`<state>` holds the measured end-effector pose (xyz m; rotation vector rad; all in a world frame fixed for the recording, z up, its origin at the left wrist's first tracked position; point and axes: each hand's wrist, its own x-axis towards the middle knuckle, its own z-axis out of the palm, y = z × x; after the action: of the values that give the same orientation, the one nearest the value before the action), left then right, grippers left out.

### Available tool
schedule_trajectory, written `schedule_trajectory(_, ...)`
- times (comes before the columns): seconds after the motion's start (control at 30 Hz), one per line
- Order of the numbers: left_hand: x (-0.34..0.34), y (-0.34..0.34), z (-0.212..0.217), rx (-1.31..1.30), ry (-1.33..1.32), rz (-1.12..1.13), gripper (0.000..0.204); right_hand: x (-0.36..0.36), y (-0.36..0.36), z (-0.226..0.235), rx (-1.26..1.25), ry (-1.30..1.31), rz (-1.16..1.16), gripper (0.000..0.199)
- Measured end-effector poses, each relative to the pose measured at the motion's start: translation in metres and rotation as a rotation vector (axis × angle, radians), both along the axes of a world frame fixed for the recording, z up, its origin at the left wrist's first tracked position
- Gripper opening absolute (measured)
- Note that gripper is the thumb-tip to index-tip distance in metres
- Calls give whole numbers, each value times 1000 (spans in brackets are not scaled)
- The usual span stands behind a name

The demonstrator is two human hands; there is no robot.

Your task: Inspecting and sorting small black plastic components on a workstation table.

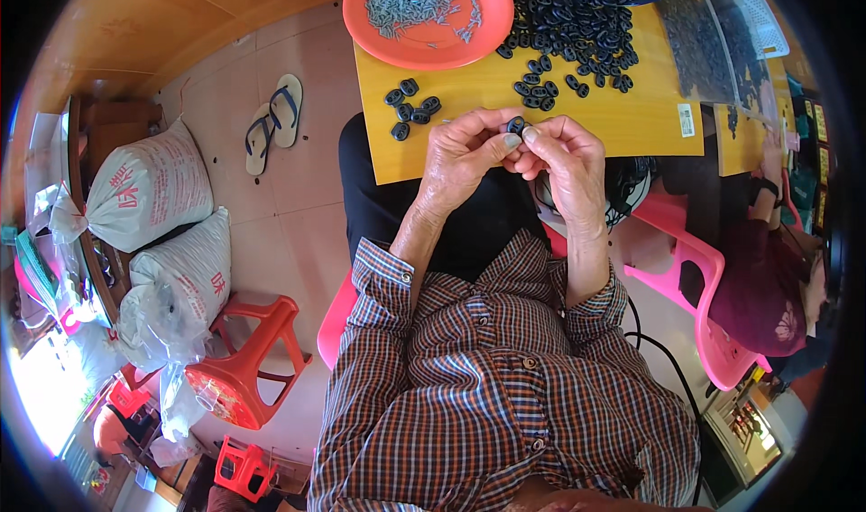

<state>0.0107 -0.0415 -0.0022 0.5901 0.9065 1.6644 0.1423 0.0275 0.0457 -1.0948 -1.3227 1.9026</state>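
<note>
Just over the near edge of the yellow table [388,156], my two hands meet around one small black oval cord lock [515,125] with two holes. My left hand [456,160] pinches it from the left between thumb and fingers. From the other side, the thumb and fingers of my right hand [573,165] close on it too. Several similar black pieces [419,115] lie left of my hands, and another small group [538,88] sits just beyond them. A large heap of black pieces [573,16] covers the table's far part.
An orange-red plate [487,38] of small grey metal springs stands at the far left of the table. Clear bags of black parts [699,43] and a white basket [749,11] are at right. Another person [758,277] sits by a pink chair [695,259]. Sacks [153,183] and a red stool [253,359] stand left.
</note>
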Motion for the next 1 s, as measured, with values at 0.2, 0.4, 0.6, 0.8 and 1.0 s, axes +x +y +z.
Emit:
schedule_trajectory(0.2,-1,0,0,-10,36,-11,28,0,1,4,63,-68,28,14)
schedule_trajectory(0.4,0,3,-2,3,88,34,28,-2,-1,0,81,-40,18,15)
schedule_trajectory(0.6,3,3,2,1,96,89,25,-2,-2,1,131,-26,20,15)
schedule_trajectory(0.8,1,1,0,-38,41,48,21,0,4,-3,75,18,56,12)
schedule_trajectory(1.0,-1,1,-2,-34,58,42,22,2,6,-4,-13,54,41,9)
